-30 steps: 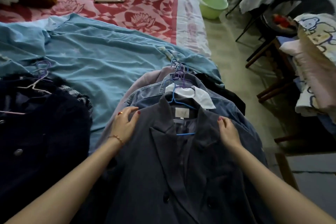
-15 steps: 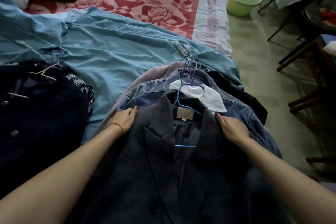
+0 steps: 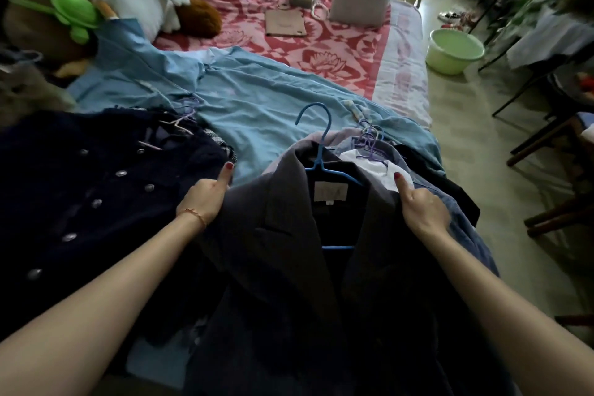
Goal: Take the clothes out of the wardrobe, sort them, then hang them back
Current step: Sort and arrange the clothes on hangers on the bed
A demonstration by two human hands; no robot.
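The dark grey tailored blazer (image 3: 289, 267) on its blue wire hanger (image 3: 321, 167) lies at the frame's six o'clock, on top of a pile of hung clothes at the bed's near edge. The left hand (image 3: 204, 199) grips its shoulder at nine o'clock of the collar, the right hand (image 3: 421, 207) grips the opposite shoulder at three o'clock; both sets of fingers are curled into the cloth, thumbs up. This looks like the sorting step (the blazer being taken off the pile). Under it show a white garment (image 3: 369, 167) and a blue denim jacket (image 3: 456, 219). At nine o'clock lies a navy buttoned coat (image 3: 80, 202) on the light blue sheet (image 3: 257, 106). Next, the blazer likely needs carrying clear with the hook kept free of the purple hangers (image 3: 369, 141).
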